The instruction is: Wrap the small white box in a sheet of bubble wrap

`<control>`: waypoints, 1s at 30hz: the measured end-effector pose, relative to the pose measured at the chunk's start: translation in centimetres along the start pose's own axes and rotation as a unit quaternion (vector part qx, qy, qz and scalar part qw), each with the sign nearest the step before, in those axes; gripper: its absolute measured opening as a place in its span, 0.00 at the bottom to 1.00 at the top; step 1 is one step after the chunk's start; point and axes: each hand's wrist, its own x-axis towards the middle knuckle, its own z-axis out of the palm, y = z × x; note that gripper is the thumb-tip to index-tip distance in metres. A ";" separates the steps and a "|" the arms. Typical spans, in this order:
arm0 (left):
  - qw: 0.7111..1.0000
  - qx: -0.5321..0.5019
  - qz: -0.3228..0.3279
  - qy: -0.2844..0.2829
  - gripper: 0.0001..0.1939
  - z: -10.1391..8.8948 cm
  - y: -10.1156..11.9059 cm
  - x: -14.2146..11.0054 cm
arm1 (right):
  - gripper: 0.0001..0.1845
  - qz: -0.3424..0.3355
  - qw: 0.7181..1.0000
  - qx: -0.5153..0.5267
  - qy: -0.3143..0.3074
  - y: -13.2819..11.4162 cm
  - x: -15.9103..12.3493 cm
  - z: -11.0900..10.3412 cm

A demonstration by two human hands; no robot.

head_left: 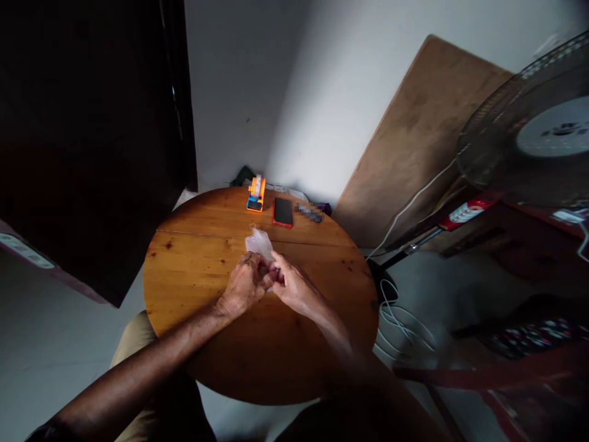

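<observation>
Jutting beyond left hand [245,279], right hand [294,283]: whitish sheet [259,242].

Phone [283,212] lies on the table [197,270], toward the far edge. Tape dispenser [256,195] stands left of the phone, near it. Blurred-out object [309,212] sits just right of the phone, same table. Plastic wrap [259,244] is before the phone, slightly left, near end in both hands: left hand [248,279] before and left of the phone, right hand [292,282] about straight before it. Wall [248,92] behind the phone. Board [423,110] behind and right of it; fan [552,129] farther right, in front of the board.
</observation>
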 end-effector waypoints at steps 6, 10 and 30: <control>0.999 0.029 0.014 0.007 0.05 1.0 -0.3 0.4 | 0.43 -0.030 0.985 0.153 -0.081 1.1 0.5 -2.3; 0.998 0.036 0.027 0.048 0.10 1.6 -0.8 -0.3 | 0.30 -0.013 0.979 0.201 -0.029 2.1 1.6 -3.9; 0.993 0.057 0.102 -0.002 0.17 0.7 -0.1 -0.5 | 0.23 -0.093 0.990 0.108 0.019 5.1 4.8 -1.5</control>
